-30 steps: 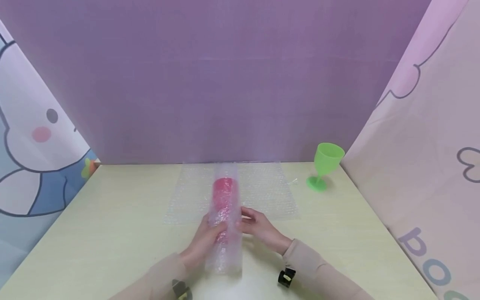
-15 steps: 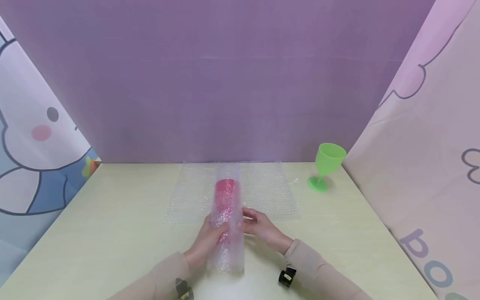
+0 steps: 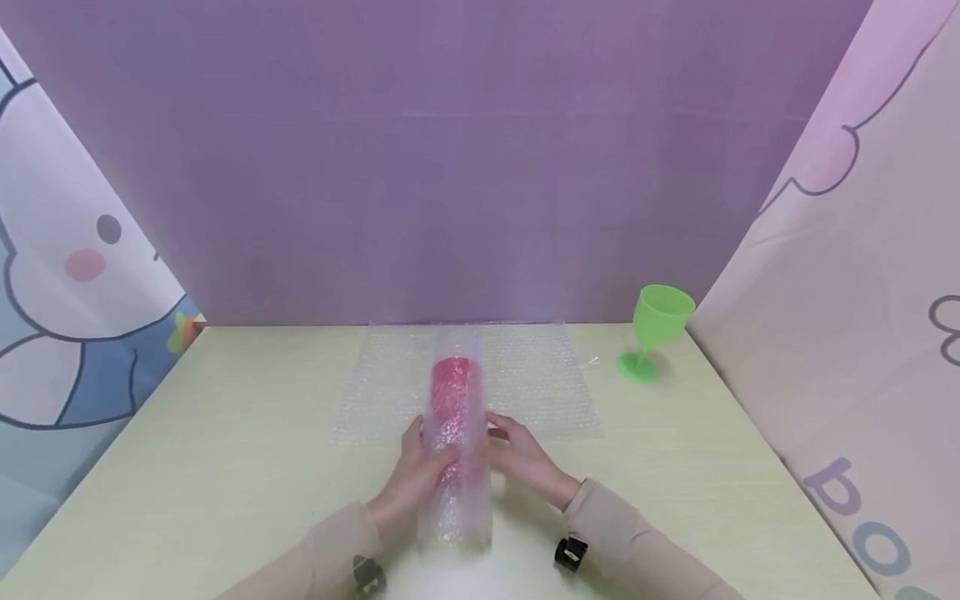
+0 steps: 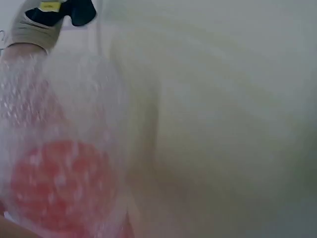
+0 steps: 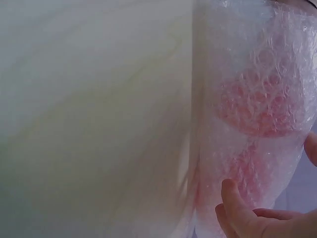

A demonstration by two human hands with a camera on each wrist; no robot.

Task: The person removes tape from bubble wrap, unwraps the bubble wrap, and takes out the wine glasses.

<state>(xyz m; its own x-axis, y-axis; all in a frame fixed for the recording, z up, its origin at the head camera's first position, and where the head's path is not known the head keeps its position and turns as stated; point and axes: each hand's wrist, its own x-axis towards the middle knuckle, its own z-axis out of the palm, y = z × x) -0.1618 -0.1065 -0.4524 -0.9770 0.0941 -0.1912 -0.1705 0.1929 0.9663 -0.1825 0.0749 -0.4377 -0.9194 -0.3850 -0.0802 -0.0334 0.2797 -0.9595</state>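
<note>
A pink goblet-like cup (image 3: 452,387) shows through a roll of bubble wrap (image 3: 454,517) held between both hands in the head view. My left hand (image 3: 408,479) grips the roll from the left, its thumb across the front. From the right, my right hand (image 3: 525,460) holds its side with bent fingers, partly hidden by the wrap. In the left wrist view a round pink end (image 4: 64,183) lies inside the cloudy layers. The right wrist view has the pink bowl (image 5: 262,109) narrowing under the bubbles, with fingers (image 5: 237,208) against the wrap.
A flat bubble wrap sheet (image 3: 532,383) lies at the back of the pale table (image 3: 247,467). To its right, a green goblet (image 3: 662,321) stands upright near the back right corner. A purple backdrop (image 3: 480,167) rises behind, with printed cloth panels at both sides.
The wrapped roll stays between both hands with almost no movement. Left fingertips have lifted slightly along the roll's left side, and the right fingers have shifted a little. The head view has drifted slightly.
</note>
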